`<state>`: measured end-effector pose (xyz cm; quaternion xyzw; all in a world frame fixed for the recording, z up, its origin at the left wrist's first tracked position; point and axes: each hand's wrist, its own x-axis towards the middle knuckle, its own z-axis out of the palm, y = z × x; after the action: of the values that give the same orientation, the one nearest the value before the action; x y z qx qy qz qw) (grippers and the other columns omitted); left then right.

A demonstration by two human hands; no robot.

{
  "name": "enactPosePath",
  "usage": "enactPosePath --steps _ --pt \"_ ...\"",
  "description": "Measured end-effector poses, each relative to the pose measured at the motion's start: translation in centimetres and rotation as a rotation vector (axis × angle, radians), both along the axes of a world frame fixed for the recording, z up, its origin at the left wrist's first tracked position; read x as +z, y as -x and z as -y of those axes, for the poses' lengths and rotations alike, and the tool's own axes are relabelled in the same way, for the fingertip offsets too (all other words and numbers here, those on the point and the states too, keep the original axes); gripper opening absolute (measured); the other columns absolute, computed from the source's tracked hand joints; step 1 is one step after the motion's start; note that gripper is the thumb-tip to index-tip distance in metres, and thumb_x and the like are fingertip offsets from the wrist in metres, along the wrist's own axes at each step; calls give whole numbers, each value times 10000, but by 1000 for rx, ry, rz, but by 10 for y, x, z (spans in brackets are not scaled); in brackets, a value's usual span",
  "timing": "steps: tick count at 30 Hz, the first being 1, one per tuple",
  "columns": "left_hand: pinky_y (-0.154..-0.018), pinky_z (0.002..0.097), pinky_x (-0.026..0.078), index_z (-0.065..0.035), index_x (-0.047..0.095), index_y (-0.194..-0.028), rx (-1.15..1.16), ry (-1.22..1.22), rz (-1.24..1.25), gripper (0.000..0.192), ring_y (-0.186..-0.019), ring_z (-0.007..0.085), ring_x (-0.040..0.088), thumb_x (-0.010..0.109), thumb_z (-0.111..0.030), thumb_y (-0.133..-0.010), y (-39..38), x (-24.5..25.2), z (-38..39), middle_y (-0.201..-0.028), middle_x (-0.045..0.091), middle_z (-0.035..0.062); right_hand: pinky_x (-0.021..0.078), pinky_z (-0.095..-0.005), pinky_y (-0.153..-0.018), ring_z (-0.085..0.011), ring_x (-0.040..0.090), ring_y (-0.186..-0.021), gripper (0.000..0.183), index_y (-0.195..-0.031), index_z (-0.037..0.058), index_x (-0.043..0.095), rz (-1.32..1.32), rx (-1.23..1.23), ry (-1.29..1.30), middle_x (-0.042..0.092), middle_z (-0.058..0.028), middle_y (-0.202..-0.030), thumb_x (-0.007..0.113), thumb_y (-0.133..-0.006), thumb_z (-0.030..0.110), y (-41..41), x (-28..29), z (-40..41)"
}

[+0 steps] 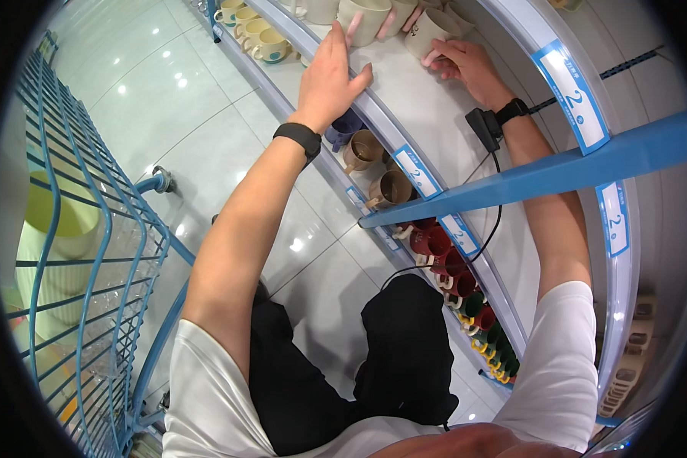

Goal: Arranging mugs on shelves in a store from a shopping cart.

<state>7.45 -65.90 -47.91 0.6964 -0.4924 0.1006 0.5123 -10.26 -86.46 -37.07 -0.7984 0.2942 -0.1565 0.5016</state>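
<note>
My right hand (pixel 468 66) has its thumb and fingers on the pink handle (pixel 430 58) of a white mug (pixel 433 30) that bears dark writing. The mug is tilted at the back part of the white shelf (pixel 403 86). My left hand (pixel 331 80) rests on the shelf's front rail (pixel 372 106), thumb spread and nothing in its grasp. Just beyond its fingertips stands another white mug (pixel 365 20) with a pink handle. More pale mugs crowd around these two, partly cut off by the picture's upper rim.
A blue shelf bar (pixel 526 174) crosses over my right forearm. From my right wrist hangs a black cable (pixel 497 212). Lower down sit brown mugs (pixel 390 188), red mugs (pixel 435 240) and cream mugs (pixel 272 44). A blue wire cart (pixel 91 229) holding a pale green ribbed container (pixel 57 257) stands left.
</note>
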Motion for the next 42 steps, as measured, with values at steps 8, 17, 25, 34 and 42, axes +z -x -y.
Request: enactPosePath --steps 8,17,25,34,42 --pt "-1054 425 491 135 245 -1555 1 -26 -19 946 -1351 405 516 715 -359 -899 1 -1 0 -1464 496 307 510 -245 -770 -87 655 -900 394 -1070 47 733 -22 17 69 735 -34 -1003 686 -1001 432 -7 -8 20" --pt "-1059 434 482 156 252 -1537 -2 44 8 932 -1323 422 522 721 -320 -887 0 2 0 -1445 496 310 493 -253 -643 -93 653 -790 349 -884 49 749 32 -53 187 739 -31 -864 725 -946 391 -18 -11 15" --pt "-1020 435 516 131 222 -1559 -20 -13 -38 945 -1334 423 516 710 -330 -895 1 2 -2 -1487 463 296 490 -279 -713 -113 649 -893 336 -1014 36 731 -86 -71 210 753 -50 -955 662 -989 363 -19 -3 6" --pt "-996 438 533 127 200 -1564 8 12 12 952 -1342 425 510 701 -326 -894 1 -2 0 -1500 456 293 525 -261 -666 -104 655 -855 314 -978 44 759 -78 -185 316 720 -19 -935 804 -847 325 -8 -9 -1" --pt "-965 430 542 138 225 -1551 -1 29 15 934 -1296 417 539 702 -322 -893 1 -2 1 -1457 487 288 556 -281 -838 -127 660 -1025 360 -1177 16 713 -63 -174 267 708 -43 -1110 729 -908 255 -2 -23 5"
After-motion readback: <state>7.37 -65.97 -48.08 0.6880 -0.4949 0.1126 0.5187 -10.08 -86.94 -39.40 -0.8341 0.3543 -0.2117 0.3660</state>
